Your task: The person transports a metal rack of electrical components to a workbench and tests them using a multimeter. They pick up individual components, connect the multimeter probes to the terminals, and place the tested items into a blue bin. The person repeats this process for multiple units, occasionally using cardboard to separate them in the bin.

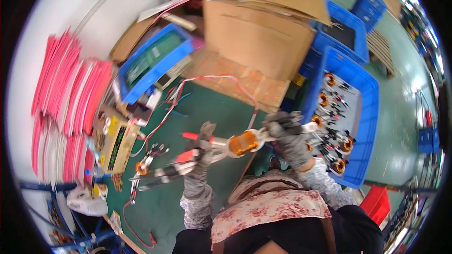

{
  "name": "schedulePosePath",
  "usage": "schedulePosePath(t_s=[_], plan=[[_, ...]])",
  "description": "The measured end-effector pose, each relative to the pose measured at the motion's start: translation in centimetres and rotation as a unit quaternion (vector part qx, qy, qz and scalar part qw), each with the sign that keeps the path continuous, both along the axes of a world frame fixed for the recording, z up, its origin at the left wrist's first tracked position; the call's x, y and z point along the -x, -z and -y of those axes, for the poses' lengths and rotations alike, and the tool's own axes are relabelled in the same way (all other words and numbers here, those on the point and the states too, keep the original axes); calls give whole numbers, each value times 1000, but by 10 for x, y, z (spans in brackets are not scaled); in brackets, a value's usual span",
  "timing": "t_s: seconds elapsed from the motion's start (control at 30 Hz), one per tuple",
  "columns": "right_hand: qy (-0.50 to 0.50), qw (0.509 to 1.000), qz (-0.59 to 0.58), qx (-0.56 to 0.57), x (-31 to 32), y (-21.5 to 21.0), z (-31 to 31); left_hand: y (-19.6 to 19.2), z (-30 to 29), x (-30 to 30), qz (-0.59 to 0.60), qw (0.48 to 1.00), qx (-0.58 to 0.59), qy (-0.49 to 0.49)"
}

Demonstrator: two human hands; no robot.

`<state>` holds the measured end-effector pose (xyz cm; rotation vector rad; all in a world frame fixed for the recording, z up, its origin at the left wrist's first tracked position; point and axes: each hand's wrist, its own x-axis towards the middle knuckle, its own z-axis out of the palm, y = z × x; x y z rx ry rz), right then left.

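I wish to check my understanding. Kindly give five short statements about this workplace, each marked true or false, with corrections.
1. The left hand and the right hand are both gloved. True.
2. An orange-wound coil is between the hands. True.
3. The stacked sheets at far left are green. False: they are pink and white.
4. The blue bin beside the right hand holds only bottles. False: several similar coils lie in it.
5. Brown cardboard stands beyond the hands. True.

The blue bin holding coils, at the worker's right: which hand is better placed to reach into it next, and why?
Probably the right. The right hand is close to the blue bin, while the left hand is farther off, across the copper-wound coil. Blur hides their exact grips.
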<state>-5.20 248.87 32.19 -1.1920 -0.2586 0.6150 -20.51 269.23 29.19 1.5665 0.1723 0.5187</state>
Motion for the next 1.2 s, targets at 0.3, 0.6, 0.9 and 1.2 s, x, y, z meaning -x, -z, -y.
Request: schedulePosePath(t_s=[0.3,0.6,0.9,1.2], plan=[[147,967,204,-32,-65,6,97,-11,199,-186,-99,955,156,232],[102,847,355,382,-254,72,235,11,269,-236,-143,941,-133,277],[-160,603,352,698,-310,218,283,34,213,-177,-279,949,-33,140],[-25,648,240,722,-296,268,262,24,172,-101,-293,956,25,7]])
